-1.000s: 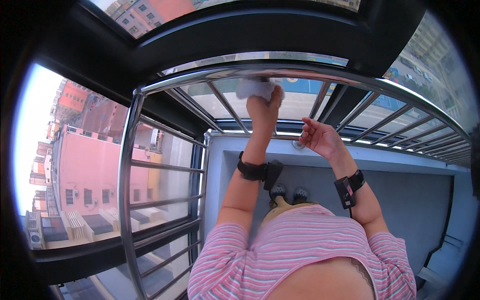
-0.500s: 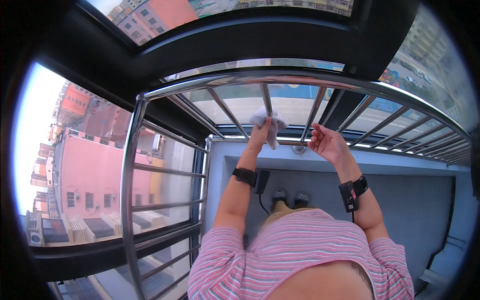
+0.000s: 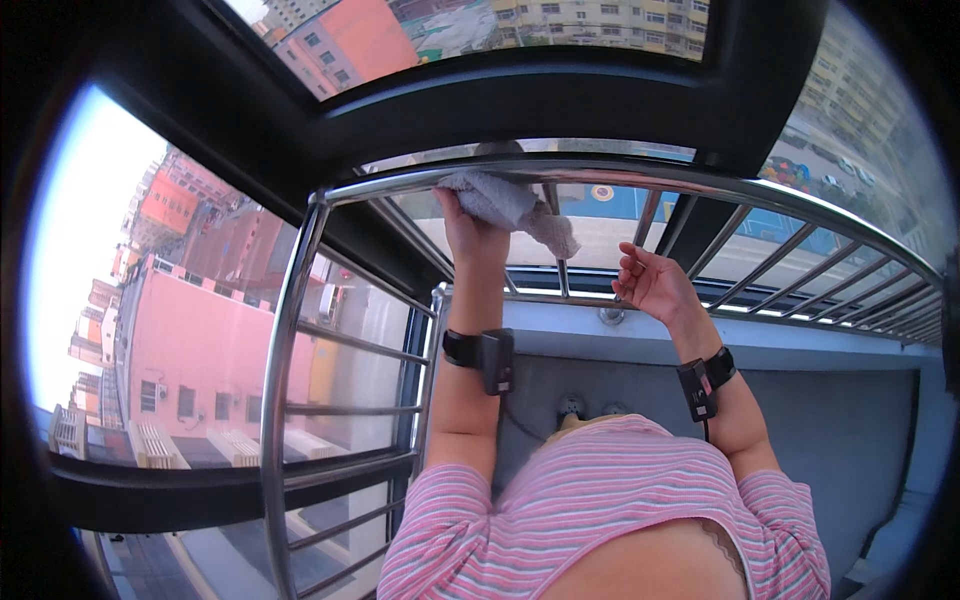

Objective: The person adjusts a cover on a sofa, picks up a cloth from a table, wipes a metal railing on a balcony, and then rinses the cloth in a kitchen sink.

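Observation:
My left hand [image 3: 472, 235] is closed on a pale grey-white cloth [image 3: 500, 203], which presses against the underside and near side of the shiny metal top rail [image 3: 690, 180]. One end of the cloth hangs down in front of an upright bar [image 3: 562, 272]. The fingers under the cloth are partly hidden. To the right, my right hand [image 3: 658, 288] is held palm up with loosely bent fingers apart and nothing in it. It hovers close to the upright bars, near the low ledge. Both forearms wear black straps with small dark boxes.
A metal side railing [image 3: 285, 400] with crossbars stands at my left. Dark window frames [image 3: 520, 100] and glass lie beyond the rails, with buildings outside. Below is a pale ledge [image 3: 780, 335] above the grey floor [image 3: 800, 430], where my shoes show.
My left hand has moved up and left with the cloth, from an upright bar to the top rail. My right hand has stayed nearly in place. The view has shifted slightly.

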`<state>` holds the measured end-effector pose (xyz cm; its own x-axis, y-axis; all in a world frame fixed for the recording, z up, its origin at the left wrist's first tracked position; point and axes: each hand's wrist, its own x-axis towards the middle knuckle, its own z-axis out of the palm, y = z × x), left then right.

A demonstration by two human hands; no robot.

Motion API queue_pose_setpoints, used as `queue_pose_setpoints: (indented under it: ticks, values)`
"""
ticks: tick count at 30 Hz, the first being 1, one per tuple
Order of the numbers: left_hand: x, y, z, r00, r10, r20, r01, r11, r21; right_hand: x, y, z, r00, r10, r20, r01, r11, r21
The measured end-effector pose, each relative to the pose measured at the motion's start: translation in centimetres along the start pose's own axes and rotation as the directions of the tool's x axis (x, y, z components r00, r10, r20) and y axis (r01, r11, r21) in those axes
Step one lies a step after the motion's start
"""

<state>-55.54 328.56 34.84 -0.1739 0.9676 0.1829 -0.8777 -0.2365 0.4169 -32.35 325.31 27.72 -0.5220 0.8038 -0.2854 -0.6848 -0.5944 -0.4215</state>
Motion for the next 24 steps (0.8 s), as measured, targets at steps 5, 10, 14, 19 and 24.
queue_pose_setpoints:
  ticks: [5, 10, 14, 19, 24]
  values:
    - [-1.9, -4.5, 1.4, 0.997, 0.072, -0.043, -0.065, 0.988, 0.139, -0.7, -0.6, -1.6, 0.998, -0.049, -0.044, 0.05, 0.999, 0.019]
    - [-4.2, -5.5, 0.0, 0.981, 0.112, -0.157, -0.066, 0.96, 0.272, -1.6, -1.2, -2.5, 0.991, -0.1, -0.091, 0.105, 0.993, 0.046]
    - [-5.1, -4.6, -1.3, 0.979, 0.063, -0.196, -0.013, 0.969, 0.248, -1.5, -1.2, -2.6, 0.99, -0.101, -0.098, 0.105, 0.993, 0.043]
    - [-6.2, -5.3, -0.1, 0.98, -0.12, -0.158, 0.158, 0.954, 0.256, -1.3, -0.7, -2.3, 0.991, -0.096, -0.097, 0.101, 0.994, 0.049]
    - [-3.8, -8.1, 2.1, 0.945, -0.316, 0.08, 0.313, 0.949, 0.04, -1.9, -1.1, -2.8, 0.985, -0.171, -0.037, 0.173, 0.983, 0.059]
